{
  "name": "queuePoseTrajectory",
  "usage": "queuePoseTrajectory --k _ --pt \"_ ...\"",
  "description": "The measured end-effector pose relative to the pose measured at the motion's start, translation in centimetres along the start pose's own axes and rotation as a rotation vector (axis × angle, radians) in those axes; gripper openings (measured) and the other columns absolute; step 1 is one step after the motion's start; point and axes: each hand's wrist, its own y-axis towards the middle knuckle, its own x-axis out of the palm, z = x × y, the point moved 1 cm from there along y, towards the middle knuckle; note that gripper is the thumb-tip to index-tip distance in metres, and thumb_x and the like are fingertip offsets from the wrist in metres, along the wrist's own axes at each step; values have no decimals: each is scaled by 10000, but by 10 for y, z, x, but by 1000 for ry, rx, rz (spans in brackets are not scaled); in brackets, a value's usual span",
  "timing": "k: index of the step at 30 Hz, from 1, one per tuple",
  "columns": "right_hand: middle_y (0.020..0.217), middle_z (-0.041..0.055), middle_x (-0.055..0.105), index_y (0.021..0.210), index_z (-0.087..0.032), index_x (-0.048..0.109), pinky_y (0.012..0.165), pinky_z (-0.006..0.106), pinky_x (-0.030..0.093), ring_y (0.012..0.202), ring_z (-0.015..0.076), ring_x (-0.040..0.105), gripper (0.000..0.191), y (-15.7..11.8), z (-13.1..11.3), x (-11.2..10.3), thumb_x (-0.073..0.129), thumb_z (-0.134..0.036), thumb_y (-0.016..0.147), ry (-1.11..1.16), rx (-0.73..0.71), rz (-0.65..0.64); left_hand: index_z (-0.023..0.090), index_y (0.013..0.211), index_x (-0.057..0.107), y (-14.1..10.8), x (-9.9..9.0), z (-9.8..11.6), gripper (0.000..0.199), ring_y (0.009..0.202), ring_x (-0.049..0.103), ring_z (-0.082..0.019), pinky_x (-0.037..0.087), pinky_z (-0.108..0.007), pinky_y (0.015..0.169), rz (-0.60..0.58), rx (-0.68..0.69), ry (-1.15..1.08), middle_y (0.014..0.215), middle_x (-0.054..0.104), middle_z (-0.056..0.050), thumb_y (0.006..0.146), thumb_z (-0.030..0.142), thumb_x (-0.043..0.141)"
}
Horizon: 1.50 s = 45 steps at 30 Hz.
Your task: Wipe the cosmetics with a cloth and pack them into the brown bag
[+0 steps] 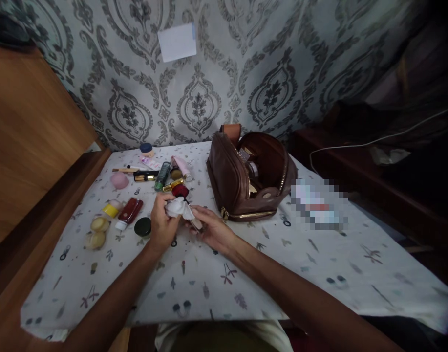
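Note:
A crumpled white cloth or tissue (177, 207) is gripped in my left hand (162, 222), and its edge meets a small flat item (196, 224) in my right hand (214, 231). Both hands are close together above the front middle of the table. Just beyond them lie a dark red round item (180, 190) and a gold tube (173, 185). A dark green round jar (142, 227) sits left of my left hand. To the right stands an open brown bag (229, 178) with several items inside.
On the patterned tablecloth (205, 288), left side, are a red bottle (130, 210), yellow-lidded jars (99, 225), a pink sponge (119, 181), a green bottle (162, 176) and a pink tube (181, 168). A blurred packet (317, 204) lies right of the bag.

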Motion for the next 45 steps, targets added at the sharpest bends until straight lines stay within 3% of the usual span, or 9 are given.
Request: queuePoseTrajectory --k 5,15,21,30,34,38,42,45 --pt "872 26 716 902 -195 707 609 231 480 785 153 633 274 -1 3 -1 822 -353 710 91 58 -10 239 912 566 8 -3 0 146 931 556 -198 428 -298 866 90 -11 0 923 548 -7 832 249 687" --pt "738 -6 712 807 -174 736 617 237 477 663 127 609 228 5 8 -5 870 -308 680 219 18 54 228 972 598 3 1 -1 121 946 580 -190 479 -319 844 -6 204 134 978 558 -18 873 185 651" --pt "714 -19 710 784 -183 724 666 232 482 682 125 620 164 13 10 -11 846 -275 723 291 -9 70 212 1021 624 -7 7 5 175 937 586 -206 491 -338 813 -177 317 180 1000 570 -51 874 126 584" --pt "712 -12 699 773 -163 689 582 210 486 609 114 599 119 13 -1 -16 788 -228 769 363 43 58 193 1039 632 -22 15 20 272 884 578 -216 499 -333 752 -380 528 178 971 604 -71 827 58 527" --pt "703 -5 698 788 -151 693 565 215 479 602 115 592 147 12 -1 -13 773 -274 798 369 51 63 203 1036 626 -18 13 16 258 910 591 -213 505 -328 778 -323 448 202 976 602 -64 839 63 535" --pt "715 -36 694 802 -163 698 561 200 460 621 98 589 190 7 1 -6 850 -226 707 352 14 51 216 1028 625 -7 7 7 222 923 594 -207 501 -332 807 -211 330 230 984 591 -51 852 99 555" --pt "781 -24 713 826 -182 705 553 230 458 694 135 628 254 2 3 -2 879 -248 655 291 42 15 211 1043 612 5 -2 0 193 956 593 -205 501 -331 837 -108 285 209 994 581 -45 866 136 604" --pt "803 -22 720 841 -189 708 560 230 458 690 130 625 254 2 5 -4 876 -243 658 294 32 66 214 1052 608 8 -5 -1 189 965 593 -202 504 -331 846 -69 264 212 1003 574 -42 872 158 619"
